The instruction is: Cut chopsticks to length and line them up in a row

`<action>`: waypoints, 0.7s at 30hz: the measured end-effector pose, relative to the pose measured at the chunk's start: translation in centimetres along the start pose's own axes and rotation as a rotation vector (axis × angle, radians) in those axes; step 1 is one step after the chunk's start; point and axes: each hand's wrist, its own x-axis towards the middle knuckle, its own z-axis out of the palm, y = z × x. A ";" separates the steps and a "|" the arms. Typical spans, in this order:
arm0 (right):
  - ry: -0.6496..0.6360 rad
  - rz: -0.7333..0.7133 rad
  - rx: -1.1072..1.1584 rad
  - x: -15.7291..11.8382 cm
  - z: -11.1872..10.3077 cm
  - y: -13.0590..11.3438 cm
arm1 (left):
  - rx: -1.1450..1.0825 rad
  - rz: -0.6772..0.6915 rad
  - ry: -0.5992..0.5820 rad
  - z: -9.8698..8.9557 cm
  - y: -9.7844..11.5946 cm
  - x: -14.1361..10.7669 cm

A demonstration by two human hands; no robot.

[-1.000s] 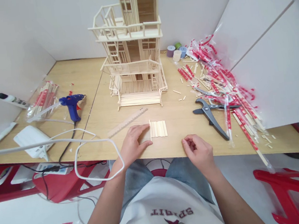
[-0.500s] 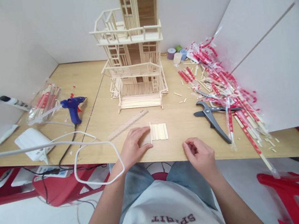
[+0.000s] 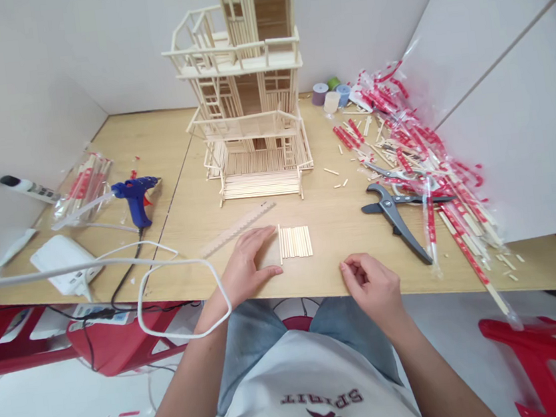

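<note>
On the table in front of me lies a small row of short wooden sticks [image 3: 296, 242], side by side, with one longer stick [image 3: 280, 244] upright along its left end. My left hand [image 3: 252, 265] rests just left of it, thumb and fingers apart, fingertips close to the longer stick. To the right, near the table's front edge, my right hand [image 3: 373, 286] rests with its fingers curled in and the thumb against them; nothing shows sticking out of it. A clear ruler [image 3: 238, 229] lies behind my left hand. Further back stands a multi-storey model house [image 3: 253, 124] built from sticks.
Dark-handled cutters [image 3: 395, 222] lie on the right, beside a heap of wrapped chopsticks [image 3: 433, 157] and cut pieces. Spools [image 3: 331, 101] stand behind. Left are a blue glue gun [image 3: 136, 199], a white power strip [image 3: 66, 263] and a white cable [image 3: 174, 264] looping across my left forearm.
The view has shifted slightly, so the model house sits higher in the picture. Both hands and the stick row keep nearly the same places on the table.
</note>
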 end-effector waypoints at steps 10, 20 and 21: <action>0.001 0.004 -0.004 0.1 0.0 -0.1 | 0.009 -0.001 0.025 0.2 0.0 -0.1; 0.012 0.009 -0.027 0.0 0.0 -0.1 | -0.187 0.079 0.424 1.4 7.3 -2.7; 0.012 0.011 -0.030 0.0 0.0 -0.1 | -0.271 0.139 0.337 1.4 9.3 -3.4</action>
